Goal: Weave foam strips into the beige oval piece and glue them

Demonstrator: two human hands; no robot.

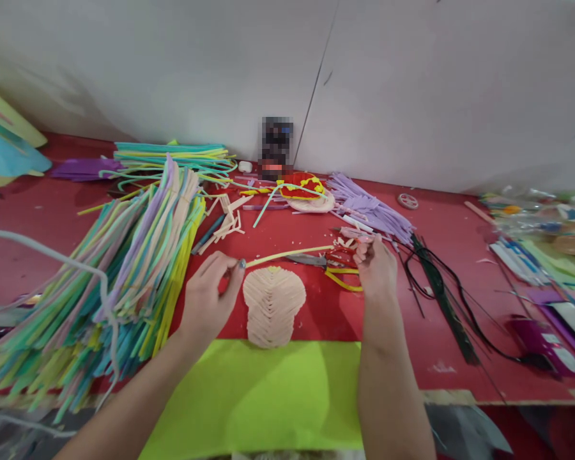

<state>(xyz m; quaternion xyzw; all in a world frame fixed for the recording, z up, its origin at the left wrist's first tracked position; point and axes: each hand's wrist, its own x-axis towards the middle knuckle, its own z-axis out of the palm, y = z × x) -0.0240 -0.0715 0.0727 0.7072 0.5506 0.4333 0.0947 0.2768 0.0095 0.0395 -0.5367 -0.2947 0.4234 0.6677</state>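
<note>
My left hand (pixel 215 281) pinches one end of a pale yellow pipe cleaner (pixel 287 253), which stretches to the right above the table. Fingers curled together, my right hand (pixel 376 265) is by a small pile of cut pieces; what it holds, if anything, is hidden. Scissors (pixel 311 260) with red and yellow handles lie beside it, partly covered. Below the pipe cleaner is a flat beige shape (pixel 273 313) made of pipe cleaners in a braid-like pattern, with a small yellow bit at its top.
A large bundle of mixed-colour pipe cleaners (pixel 138 268) lies at left, lilac ones (pixel 368 207) at back right. A phone-like dark object (pixel 276 147) leans on the wall. Black cable (pixel 455 281) runs at right. A lime-green sheet (pixel 268 396) covers the front edge.
</note>
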